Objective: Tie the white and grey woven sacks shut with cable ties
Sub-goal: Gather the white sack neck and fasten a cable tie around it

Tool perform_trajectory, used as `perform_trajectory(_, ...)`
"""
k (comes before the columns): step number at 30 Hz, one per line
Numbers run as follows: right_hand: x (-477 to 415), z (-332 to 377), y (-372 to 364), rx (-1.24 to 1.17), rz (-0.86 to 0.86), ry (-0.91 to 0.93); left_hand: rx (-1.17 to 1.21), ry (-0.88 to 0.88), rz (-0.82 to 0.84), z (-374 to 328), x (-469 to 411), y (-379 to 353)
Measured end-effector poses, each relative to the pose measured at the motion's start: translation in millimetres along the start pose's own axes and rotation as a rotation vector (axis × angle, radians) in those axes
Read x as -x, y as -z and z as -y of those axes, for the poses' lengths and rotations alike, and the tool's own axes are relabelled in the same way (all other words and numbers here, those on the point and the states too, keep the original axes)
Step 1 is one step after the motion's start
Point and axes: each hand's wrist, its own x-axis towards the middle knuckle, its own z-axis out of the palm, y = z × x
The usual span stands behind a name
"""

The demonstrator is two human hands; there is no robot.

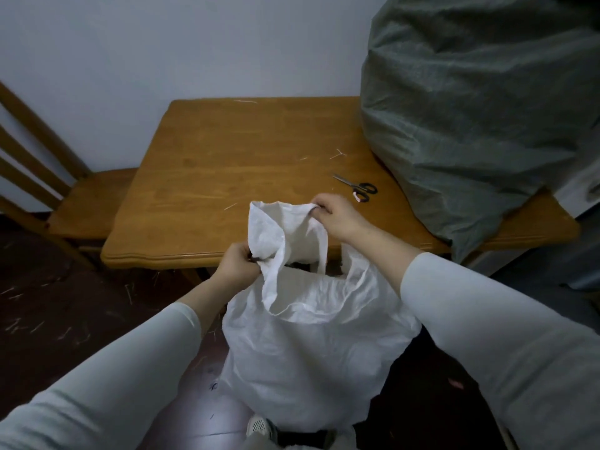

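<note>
A grey sack (470,125) is propped on the table (227,164); before it, on the floor, the mouth of a white sack (308,352) is gripped in the curled fingers of the left hand (238,266) and right hand (337,219). The rim is best bunched into one tight neck.

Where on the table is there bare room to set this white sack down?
The left and middle of the table are bare wood, from the edge by the chair across to the scissors, apart from a few thin scraps. The right side is crowded: the grey sack covers it.
</note>
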Motion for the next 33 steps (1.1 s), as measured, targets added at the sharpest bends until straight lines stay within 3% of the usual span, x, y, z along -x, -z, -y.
perform_trajectory(3,-0.8,8.4,8.8,-0.019,0.051,0.075,-0.090,0.017,0.074,0.0,-8.9,-6.4)
perform_trajectory(6,5.2,14.2,12.9,-0.151,0.092,0.083,-0.059,0.113,0.018,5.2,-19.5,-6.1)
perform_trajectory(12,1.0,36.7,21.3,-0.228,0.136,0.159,-0.281,0.069,0.022,-5.1,-27.8,-7.5)
perform_trajectory(15,-0.2,43.4,16.3,-0.229,0.150,0.162,-0.068,-0.030,0.036,-6.3,-22.8,-12.6)
perform_trajectory(18,2.7,33.5,18.2,-0.202,0.170,0.055,0.068,0.002,0.093,-0.3,-22.3,-12.0)
perform_trajectory(23,12.9,-16.5,1.9,0.130,0.249,-0.264,0.122,0.085,0.077,1.5,-24.0,-4.6)
perform_trajectory(25,17.0,-30.5,-8.0,0.108,0.196,-0.323,0.103,0.141,0.085,3.6,-24.4,-5.4)
perform_trajectory(29,9.4,-32.6,22.2,-0.189,-0.001,-0.445,0.109,0.207,0.087,6.7,-27.3,-4.1)
perform_trajectory(33,1.5,-7.9,70.6,-0.075,-0.041,-0.227,0.125,0.225,0.073,6.5,-28.3,-9.2)
